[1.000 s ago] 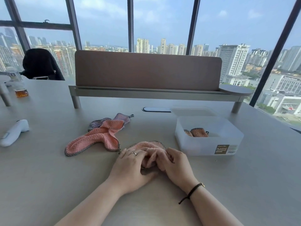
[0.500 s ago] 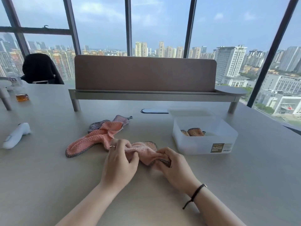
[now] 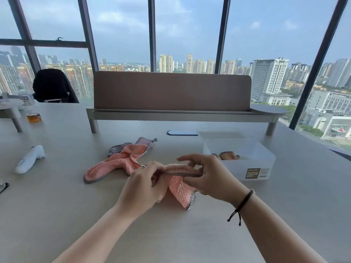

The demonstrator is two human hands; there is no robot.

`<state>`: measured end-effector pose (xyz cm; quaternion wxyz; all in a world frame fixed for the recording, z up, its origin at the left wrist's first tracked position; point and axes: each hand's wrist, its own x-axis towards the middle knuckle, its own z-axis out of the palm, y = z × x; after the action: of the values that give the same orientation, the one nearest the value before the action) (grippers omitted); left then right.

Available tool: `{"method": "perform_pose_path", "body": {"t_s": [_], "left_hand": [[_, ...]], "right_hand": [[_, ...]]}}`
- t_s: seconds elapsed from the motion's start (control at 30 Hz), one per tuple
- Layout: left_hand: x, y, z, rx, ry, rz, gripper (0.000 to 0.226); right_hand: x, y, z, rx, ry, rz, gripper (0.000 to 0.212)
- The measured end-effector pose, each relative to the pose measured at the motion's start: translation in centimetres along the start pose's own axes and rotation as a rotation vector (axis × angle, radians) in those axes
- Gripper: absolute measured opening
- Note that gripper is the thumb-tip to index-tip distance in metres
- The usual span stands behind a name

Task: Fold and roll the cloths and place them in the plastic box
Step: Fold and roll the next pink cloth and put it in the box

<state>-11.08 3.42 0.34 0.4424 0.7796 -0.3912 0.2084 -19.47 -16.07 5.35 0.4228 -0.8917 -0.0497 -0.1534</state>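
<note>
The pink cloth (image 3: 177, 184) hangs between both hands at the near middle of the table (image 3: 284, 215), its dark-trimmed top edge stretched along a line from 9 o'clock to 3 o'clock, while one loose corner droops toward 5 o'clock and touches the tabletop. The left hand (image 3: 141, 184) has its fingers curled round the left end of that edge; the right hand (image 3: 206, 176) pinches the right end between thumb and bent fingers, with its forefinger stretched out toward 9 o'clock. Half a second ago the same cloth lay bunched low on the table under both hands; now it is lifted and pulled out wide, and the hands are further apart. At 11 o'clock from the hands a second pink cloth (image 3: 114, 165) lies crumpled on a greyish cloth (image 3: 143, 142). At 2 o'clock stands the plastic box (image 3: 252, 164), with rolled cloths (image 3: 228, 155) inside and its lid (image 3: 222, 133) just behind it. The table is pale grey and smooth; a white handheld device (image 3: 30, 159) lies at 9 o'clock, a glass of amber drink (image 3: 34, 117) further back, and a desk divider (image 3: 171, 93) crosses the far side before tall windows showing a city skyline
</note>
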Motion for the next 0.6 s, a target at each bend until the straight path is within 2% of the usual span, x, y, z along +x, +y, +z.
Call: {"method": "perform_pose_path", "body": {"t_s": [0.1, 0.2, 0.27, 0.33, 0.4, 0.47, 0.5, 0.6], "left_hand": [[1.0, -0.1, -1.5, 0.074, 0.067, 0.001, 0.012], [2.1, -0.3, -3.2, 0.068, 0.127, -0.073, 0.013], [2.8, -0.9, -4.4, 0.032, 0.114, -0.158, 0.009], [3.5, -1.0, -5.6, -0.034, 0.061, -0.252, 0.006], [4.1, -0.6, -7.0, -0.185, 0.031, -0.320, 0.021], [4.5, 0.1, -8.6, -0.489, -0.023, -0.373, 0.048], [4.6, 0.5, -9.3, -0.659, -0.073, -0.389, 0.053], [5.4, 1.2, -10.7, -0.967, -0.194, -0.405, 0.031]], "right_hand": [[0.3, -0.2, -1.8, -0.050, 0.091, -0.016, 0.045], [0.5, 0.1, -3.4, 0.029, 0.215, -0.015, 0.024], [0.4, 0.3, -4.3, 0.099, 0.267, 0.004, 0.011], [0.3, 0.5, -5.0, 0.150, 0.299, 0.004, 0.022], [-0.2, 0.3, -5.6, 0.279, 0.291, 0.006, 0.037], [-0.9, 0.0, -6.3, 0.509, 0.214, 0.019, 0.051], [-1.2, -0.3, -6.6, 0.620, 0.169, 0.022, 0.053], [-1.6, -1.4, -6.8, 0.838, 0.115, 0.055, 0.040]]}}
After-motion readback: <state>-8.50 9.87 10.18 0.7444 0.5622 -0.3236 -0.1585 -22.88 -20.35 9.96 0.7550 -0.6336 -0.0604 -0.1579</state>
